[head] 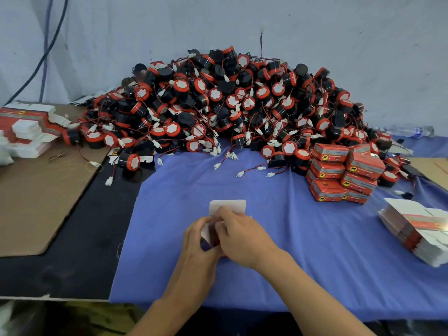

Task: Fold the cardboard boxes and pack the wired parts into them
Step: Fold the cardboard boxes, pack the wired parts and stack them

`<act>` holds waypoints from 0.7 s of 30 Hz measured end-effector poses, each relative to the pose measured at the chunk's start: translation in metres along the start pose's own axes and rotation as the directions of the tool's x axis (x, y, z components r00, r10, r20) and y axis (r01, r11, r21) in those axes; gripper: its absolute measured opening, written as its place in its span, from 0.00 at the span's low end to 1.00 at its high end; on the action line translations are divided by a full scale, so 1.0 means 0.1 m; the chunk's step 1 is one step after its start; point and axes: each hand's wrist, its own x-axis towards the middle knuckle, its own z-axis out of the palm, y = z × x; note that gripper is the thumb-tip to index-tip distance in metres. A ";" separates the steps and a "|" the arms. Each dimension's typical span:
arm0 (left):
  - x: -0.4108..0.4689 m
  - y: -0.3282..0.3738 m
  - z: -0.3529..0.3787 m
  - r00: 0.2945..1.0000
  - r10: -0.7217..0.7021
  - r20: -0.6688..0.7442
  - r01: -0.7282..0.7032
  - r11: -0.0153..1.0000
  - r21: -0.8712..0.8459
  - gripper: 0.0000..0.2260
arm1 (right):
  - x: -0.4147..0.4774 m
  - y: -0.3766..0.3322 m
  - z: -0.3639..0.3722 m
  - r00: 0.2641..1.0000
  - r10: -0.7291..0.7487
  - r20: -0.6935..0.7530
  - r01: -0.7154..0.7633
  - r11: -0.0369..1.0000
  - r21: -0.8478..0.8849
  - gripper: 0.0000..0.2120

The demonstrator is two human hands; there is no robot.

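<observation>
- Head view: the cardboard box [228, 206] is at the near middle of the worktop [72, 251], on the blue cloth [303, 238], caught between both hands.
- The left hand [197, 235] has its grip curled round the box's left side. The right hand [238, 232] pinches the top, so both are clamped on the box.
- The step looks like folding: hold the walls square with the left hand and crease along the scored lines. Press the side flaps in before the tuck flap comes down.
- The box is small, red outside and white inside, with a rounded white flap standing at its far edge (the hands hide the rest).
- The wired parts [230, 105] are heaped far off, well apart from the box.
</observation>
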 end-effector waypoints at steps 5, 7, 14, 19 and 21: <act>-0.08 -0.08 -0.06 0.992 0.116 -0.056 -0.111 0.990 0.082 0.16 | 0.01 -0.04 0.01 0.998 0.007 -0.055 -0.005 0.999 0.042 0.09; -0.08 -0.10 -0.11 0.985 0.159 -0.068 -0.154 0.985 0.081 0.12 | 0.04 -0.06 0.02 0.999 -0.032 -0.030 0.032 0.999 -0.016 0.11; -0.03 -0.10 -0.14 0.985 0.108 -0.132 -0.110 0.994 -0.013 0.15 | 0.02 0.01 -0.01 0.990 -0.086 0.110 0.091 0.995 -0.036 0.10; -0.03 -0.11 -0.15 0.991 0.070 -0.117 -0.074 0.997 -0.034 0.14 | 0.06 -0.03 0.02 1.000 0.001 0.004 -0.001 1.000 0.028 0.07; -0.04 -0.12 -0.15 0.991 0.056 -0.122 -0.061 0.997 -0.039 0.13 | 0.07 -0.04 0.03 0.999 0.038 0.004 -0.038 0.999 -0.004 0.06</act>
